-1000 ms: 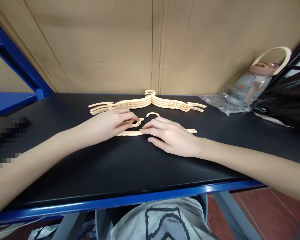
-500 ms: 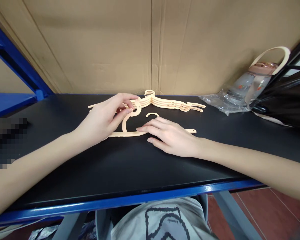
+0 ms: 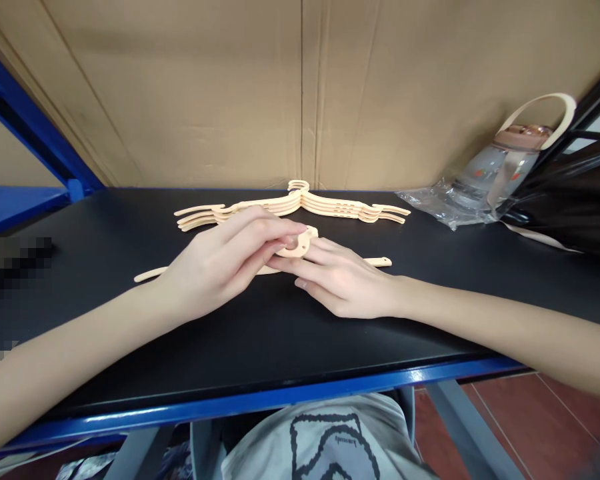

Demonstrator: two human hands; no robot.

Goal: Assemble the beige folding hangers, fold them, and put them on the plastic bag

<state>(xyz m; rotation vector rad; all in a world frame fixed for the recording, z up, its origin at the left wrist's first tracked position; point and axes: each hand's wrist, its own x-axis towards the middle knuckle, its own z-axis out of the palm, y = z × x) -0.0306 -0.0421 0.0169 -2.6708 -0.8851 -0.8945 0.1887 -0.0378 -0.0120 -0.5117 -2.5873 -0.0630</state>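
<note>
A cream hanger (image 3: 379, 262) lies flat on the black table, its two ends showing to either side of my hands and its middle covered. My left hand (image 3: 230, 250) is closed, thumb and fingers pinching a curved cream hanger piece (image 3: 304, 245) with small holes, raised over the hanger. My right hand (image 3: 337, 277) rests palm down on the hanger's middle, fingers stretched out and touching or nearly touching the raised piece. Whether that piece is joined to the hanger is hidden. Just behind my hands lies a neat stack of matching hangers (image 3: 325, 205), hooks pointing away.
At the back right a clear water bottle (image 3: 503, 167) with a loop handle leans in thin plastic wrap (image 3: 435, 202). Cardboard (image 3: 195, 100) stands along the table's far side. A blue frame (image 3: 35, 127) rises at the left, and a blue edge (image 3: 260, 399) runs along the front.
My left hand has moved right with the curved piece, bringing it from the left side to beside my right fingers. The hanger's left end now shows. My right hand stays nearly still.
</note>
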